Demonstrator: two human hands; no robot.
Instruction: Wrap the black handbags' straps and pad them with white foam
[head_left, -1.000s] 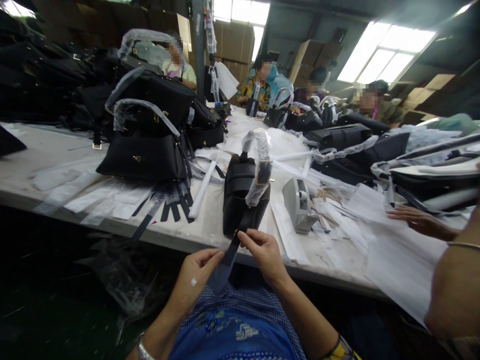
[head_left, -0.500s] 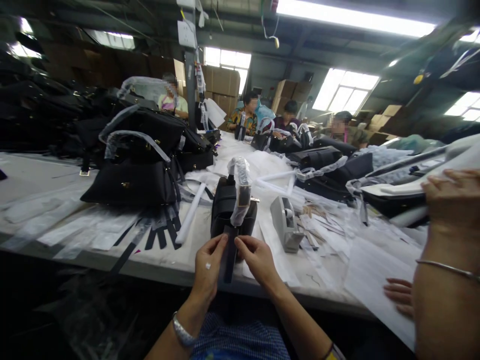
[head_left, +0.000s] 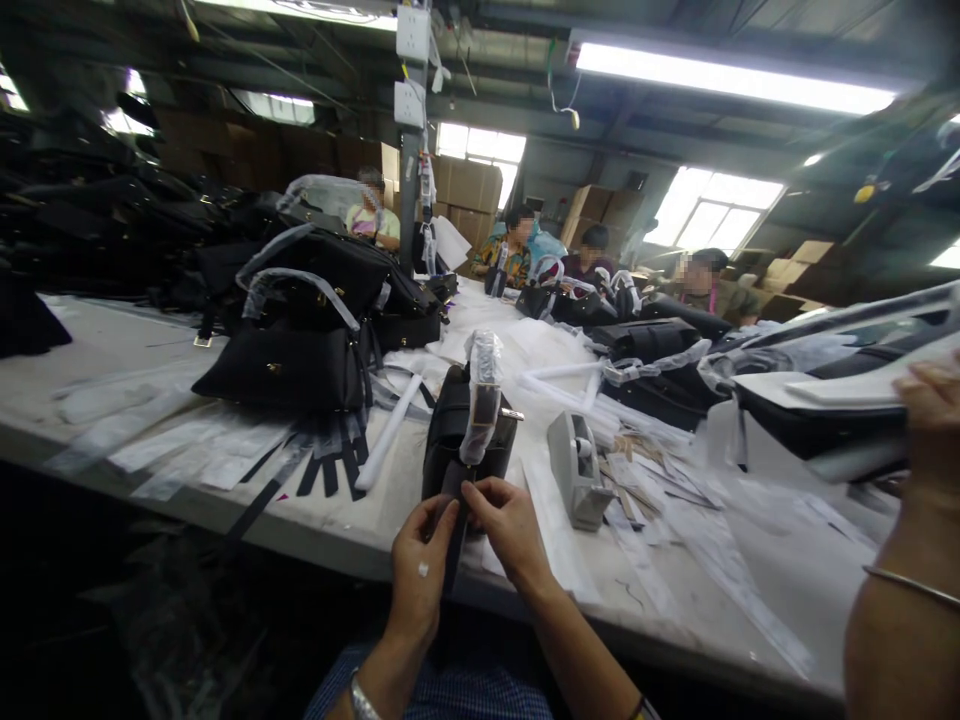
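A black handbag [head_left: 442, 425] stands end-on at the front of the table, its handle [head_left: 484, 375] wrapped in clear plastic. From its near end a dark strap [head_left: 453, 565] hangs over the table edge. My left hand [head_left: 420, 565] is closed, with thumb and fingertips pinching the strap from the left. Just above and to the right, my right hand [head_left: 510, 530] pinches the same strap against the bag's near end. The fingers hide part of the strap. A small white scrap sticks to the back of my left hand.
A grey tape dispenser [head_left: 577, 475] stands right of the bag, near paper scraps. Another black handbag [head_left: 281, 370] sits at left beside dark strips and a white roll [head_left: 390, 430]. A co-worker's arm [head_left: 911, 560] reaches in at right, by a bag. Several people sit farther back.
The view has shifted, so the scene sits farther right and the table slightly lower. My fingers have come closer together on the strap. The co-worker's white sheet at right has lifted away.
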